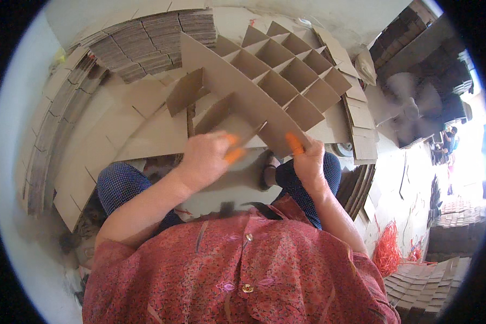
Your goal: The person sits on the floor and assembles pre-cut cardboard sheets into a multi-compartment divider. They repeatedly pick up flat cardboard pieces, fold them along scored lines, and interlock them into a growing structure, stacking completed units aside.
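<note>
A cardboard divider grid (pixel 281 65) of interlocked strips stands tilted above the work surface. Its nearest long cardboard strip (pixel 243 87) runs diagonally, with cross strips poking out on the near side. My right hand (pixel 311 162) grips the lower right end of that long strip, an orange finger cover (pixel 295 143) lying against its face. My left hand (pixel 208 160), slightly blurred and also wearing orange finger covers, pinches a cross strip (pixel 237 123) close to a slot in the long strip. Parts of both hands' fingers are hidden.
Slotted cardboard sheets are stacked at the back (pixel 146 44) and in a left stack (pixel 52 133). More cardboard (pixel 358 117) lies at right, near a spinning fan (pixel 409 107). Red plastic twine (pixel 387 249) sits on the floor. A person (pixel 450 139) is far right.
</note>
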Motion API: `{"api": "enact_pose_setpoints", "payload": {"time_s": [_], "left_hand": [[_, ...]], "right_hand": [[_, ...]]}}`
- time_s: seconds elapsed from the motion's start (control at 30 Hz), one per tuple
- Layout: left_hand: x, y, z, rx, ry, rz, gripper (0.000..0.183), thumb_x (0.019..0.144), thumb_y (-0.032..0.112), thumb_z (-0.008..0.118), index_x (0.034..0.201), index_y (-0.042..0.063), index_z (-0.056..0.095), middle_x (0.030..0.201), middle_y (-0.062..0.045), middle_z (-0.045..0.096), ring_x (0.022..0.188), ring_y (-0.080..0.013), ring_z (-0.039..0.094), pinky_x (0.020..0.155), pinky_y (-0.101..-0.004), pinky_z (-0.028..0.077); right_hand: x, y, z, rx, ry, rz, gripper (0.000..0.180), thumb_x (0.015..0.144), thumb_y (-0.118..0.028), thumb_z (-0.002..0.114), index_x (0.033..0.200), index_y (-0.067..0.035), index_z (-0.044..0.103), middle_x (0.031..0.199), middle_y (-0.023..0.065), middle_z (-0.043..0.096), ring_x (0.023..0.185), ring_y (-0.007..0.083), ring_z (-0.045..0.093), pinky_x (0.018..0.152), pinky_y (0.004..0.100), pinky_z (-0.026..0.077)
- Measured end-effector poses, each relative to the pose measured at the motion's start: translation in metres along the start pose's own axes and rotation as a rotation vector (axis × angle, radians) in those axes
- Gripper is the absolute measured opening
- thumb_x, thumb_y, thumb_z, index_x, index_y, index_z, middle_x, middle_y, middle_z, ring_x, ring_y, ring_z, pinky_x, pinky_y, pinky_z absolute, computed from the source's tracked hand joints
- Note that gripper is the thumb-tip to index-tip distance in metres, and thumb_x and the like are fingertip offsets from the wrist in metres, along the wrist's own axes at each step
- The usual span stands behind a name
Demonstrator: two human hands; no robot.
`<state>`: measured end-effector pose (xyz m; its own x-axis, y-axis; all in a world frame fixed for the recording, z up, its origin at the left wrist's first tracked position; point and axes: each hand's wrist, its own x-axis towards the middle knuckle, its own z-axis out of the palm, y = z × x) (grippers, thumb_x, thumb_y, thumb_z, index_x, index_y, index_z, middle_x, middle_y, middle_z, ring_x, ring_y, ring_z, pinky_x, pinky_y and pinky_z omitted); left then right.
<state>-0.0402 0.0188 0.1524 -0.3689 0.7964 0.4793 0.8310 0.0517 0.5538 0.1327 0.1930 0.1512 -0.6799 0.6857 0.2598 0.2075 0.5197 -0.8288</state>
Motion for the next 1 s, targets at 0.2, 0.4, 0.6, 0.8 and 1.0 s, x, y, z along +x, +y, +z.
{"api": "enact_pose_setpoints", "payload": {"time_s": [0.2,0.4,0.6,0.8,1.0], "left_hand": [[0.002,-0.019,0.005,0.072,0.040,0.016,0.014,0.080,0.013,0.070,0.084,0.000,0.065,0.079,-0.017,0.063,0.066,-0.0346,0.061,0.057,-0.0366,0.049],[0.004,-0.022,-0.006,-0.092,0.162,0.095,0.018,0.086,0.015,0.068,0.097,0.000,0.066,0.082,-0.014,0.064,0.069,-0.0254,0.062,0.061,-0.0318,0.049],[0.025,-0.089,-0.042,-0.113,0.644,-0.056,0.032,0.082,0.015,0.072,0.110,0.003,0.063,0.086,-0.009,0.061,0.077,-0.0195,0.058,0.068,-0.0305,0.048],[0.032,-0.114,-0.030,-0.119,0.567,-0.353,0.045,0.084,0.016,0.071,0.124,0.005,0.057,0.103,-0.010,0.062,0.087,-0.0164,0.058,0.077,-0.0273,0.048],[0.031,-0.111,-0.032,-0.279,0.268,-0.625,0.040,0.086,0.014,0.066,0.123,0.001,0.057,0.098,-0.012,0.065,0.084,-0.0164,0.061,0.076,-0.0282,0.047]], "right_hand": [[-0.008,-0.006,0.008,-0.014,-0.001,0.003,0.023,0.089,-0.015,0.063,0.106,0.001,0.066,0.079,0.0130,0.069,0.070,0.0081,0.053,0.064,0.0293,0.047],[-0.005,0.019,0.000,0.028,-0.026,0.124,0.027,0.086,-0.017,0.067,0.108,-0.001,0.066,0.085,0.0124,0.070,0.078,0.0101,0.058,0.072,0.0290,0.049],[0.022,-0.039,-0.032,-0.246,-0.029,-0.285,0.058,0.080,-0.019,0.073,0.132,-0.006,0.050,0.114,0.0178,0.062,0.107,0.0265,0.059,0.093,0.0364,0.045],[0.064,-0.096,0.006,-0.345,-0.228,-0.409,0.066,0.082,-0.012,0.066,0.142,-0.011,0.038,0.117,0.0206,0.061,0.113,0.0375,0.055,0.098,0.0432,0.042],[0.081,-0.070,0.018,-0.445,-0.430,-0.386,0.057,0.082,0.000,0.054,0.137,-0.005,0.042,0.098,0.0284,0.062,0.097,0.0408,0.060,0.086,0.0432,0.047]]}}
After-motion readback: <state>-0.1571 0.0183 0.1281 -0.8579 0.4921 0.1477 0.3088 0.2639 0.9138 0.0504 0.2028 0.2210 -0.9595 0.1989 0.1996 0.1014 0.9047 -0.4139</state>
